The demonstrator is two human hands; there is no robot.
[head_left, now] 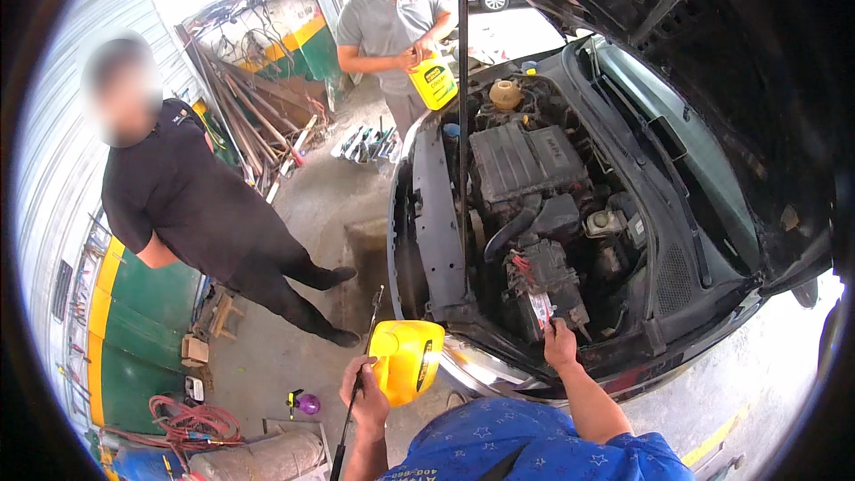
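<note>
My left hand (363, 392) is closed at the handle side of a yellow plastic jug (405, 374) with a dark label. A thin dark rod (339, 454) passes through the same hand, its slim metal end rising beside the jug. My right hand (559, 345) reaches into the near part of the car's engine bay, fingers drawn together at the edge of the battery area (563, 281). Against those fingertips lies a white and red piece (541, 307), perhaps a label or packet. Whether the hand grips it I cannot make out.
The raised hood (739, 62) hangs over the right side, held by a black prop rod (463, 62). One person in grey (392, 27) holds another yellow jug (434, 82); a person in black (196, 187) stands left. A red hose (196, 423) coils on the floor.
</note>
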